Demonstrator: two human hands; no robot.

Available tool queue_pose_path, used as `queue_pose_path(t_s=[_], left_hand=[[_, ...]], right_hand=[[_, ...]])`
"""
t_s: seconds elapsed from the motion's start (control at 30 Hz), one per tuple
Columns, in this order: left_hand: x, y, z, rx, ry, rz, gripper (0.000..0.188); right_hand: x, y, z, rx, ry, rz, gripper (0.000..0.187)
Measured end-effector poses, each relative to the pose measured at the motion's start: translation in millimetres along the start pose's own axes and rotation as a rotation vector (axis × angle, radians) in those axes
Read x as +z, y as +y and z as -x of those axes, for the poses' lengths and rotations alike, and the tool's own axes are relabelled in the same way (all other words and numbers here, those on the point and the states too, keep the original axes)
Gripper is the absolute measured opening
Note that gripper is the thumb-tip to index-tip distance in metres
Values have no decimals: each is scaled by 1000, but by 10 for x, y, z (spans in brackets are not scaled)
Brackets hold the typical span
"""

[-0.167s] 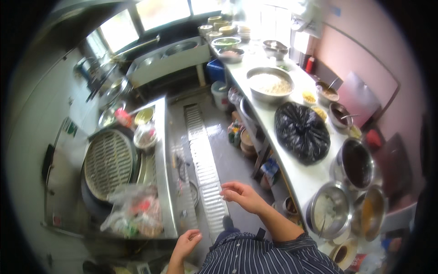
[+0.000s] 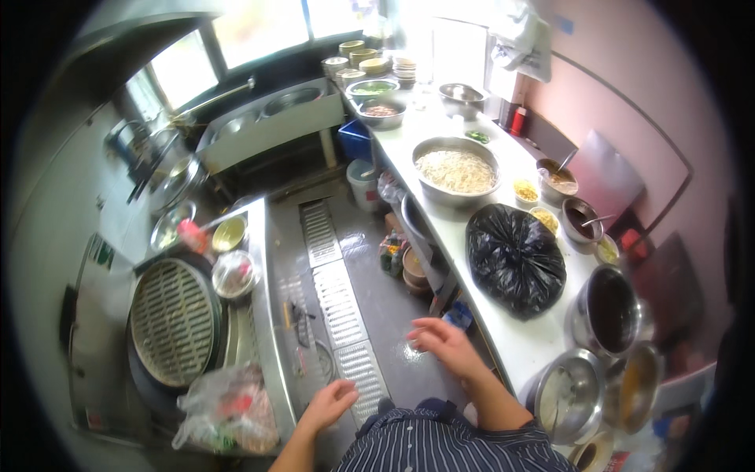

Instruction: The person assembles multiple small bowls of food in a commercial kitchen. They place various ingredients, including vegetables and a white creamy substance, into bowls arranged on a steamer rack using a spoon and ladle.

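Note:
My left hand (image 2: 330,403) hangs over the floor at waist height. Its fingers are loosely bent and hold nothing. Further right and higher, my right hand (image 2: 447,346) is in the air beside the long white counter, fingers slightly curled and nothing in them. On the counter, nearest to it, lies a black plastic bag (image 2: 515,259) with its top gathered. Closer to me stands a metal bowl of pale contents (image 2: 560,393). A clear plastic bag (image 2: 224,409) with pink and red contents rests on the left worktop, a short way from my left hand.
A round slatted steamer (image 2: 174,318) sits on the left worktop (image 2: 263,259). Along the white counter (image 2: 487,315) stand a large bowl of noodle-like strands (image 2: 456,169), a pot of dark liquid (image 2: 609,307) and several smaller bowls. A grated drain (image 2: 342,303) runs down the aisle. Near the far end stands a white bucket (image 2: 362,187).
The view has shifted as I move along the aisle, and the counters sit differently in it. My right hand is now further right in the picture; my left hand has risen a little.

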State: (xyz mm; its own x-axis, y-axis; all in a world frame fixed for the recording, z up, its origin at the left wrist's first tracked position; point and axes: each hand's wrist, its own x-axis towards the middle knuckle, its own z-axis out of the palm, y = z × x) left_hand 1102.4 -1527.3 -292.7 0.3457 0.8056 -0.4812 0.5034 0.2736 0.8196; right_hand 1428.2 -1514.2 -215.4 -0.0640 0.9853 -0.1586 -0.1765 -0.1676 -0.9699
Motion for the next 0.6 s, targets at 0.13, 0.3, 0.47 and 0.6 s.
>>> queue_pose_path(t_s=[0.13,0.3,0.47,0.6], left_hand=[[-320,1171,-1330,270,-168,-83,38],[-591,2151,-2456,278,-209,-121,39],[-1125,2446,-3355,96,-202,151,36],[-1590,2598,-4287,128,-137,234,32]], right_hand=[[-817,-320,-607,-70,381,-142,36],[-1888,-673,-1673,-185,609,-244,36],[-2956,-1033,-3009,-298,726,-39,38],[-3735,-1298,-4024,-279,827,104,43]])
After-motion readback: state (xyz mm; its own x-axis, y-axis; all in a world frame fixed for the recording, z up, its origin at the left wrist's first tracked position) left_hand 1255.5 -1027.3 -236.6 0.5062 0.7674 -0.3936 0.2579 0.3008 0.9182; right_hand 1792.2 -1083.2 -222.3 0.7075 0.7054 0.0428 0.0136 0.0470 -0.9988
